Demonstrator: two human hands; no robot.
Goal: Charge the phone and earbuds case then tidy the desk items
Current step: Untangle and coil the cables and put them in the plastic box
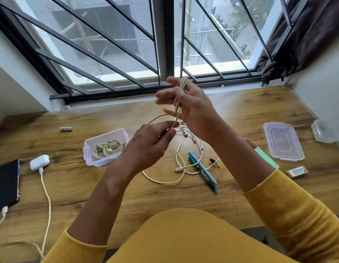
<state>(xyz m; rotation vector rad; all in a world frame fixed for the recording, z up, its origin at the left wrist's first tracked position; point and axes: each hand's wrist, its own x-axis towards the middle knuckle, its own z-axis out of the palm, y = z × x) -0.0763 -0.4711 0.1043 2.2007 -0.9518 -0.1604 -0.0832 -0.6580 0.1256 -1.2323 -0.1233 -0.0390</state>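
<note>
The wooden desk (pixel 73 186) lies under both hands. Far off to the left of the left hand (pixel 151 143) the black phone (pixel 6 185) lies flat with a plug in its near end, and just beside it the white earbuds case (pixel 39 162) has a plug in it too, so the charging part looks done. A clear box (pixel 105 147) sits just left of the left hand with one rolled-up wire inside. Its lid (pixel 283 141) lies well off to the right of the right hand (pixel 191 109). Two pens (pixel 202 170) lie below the right hand. The long white cable (pixel 176 158) is the thing to tidy now. It looks light, soft and bendy, so it will flop and tangle; I think it is best held near the loops, not by the loose end on the desk. The right hand is lifted up, palm turned in, fingers spread, with loops of the cable hanging over them. The left hand is lower and pinches the cable between thumb and fingertips, just under the right hand.
</note>
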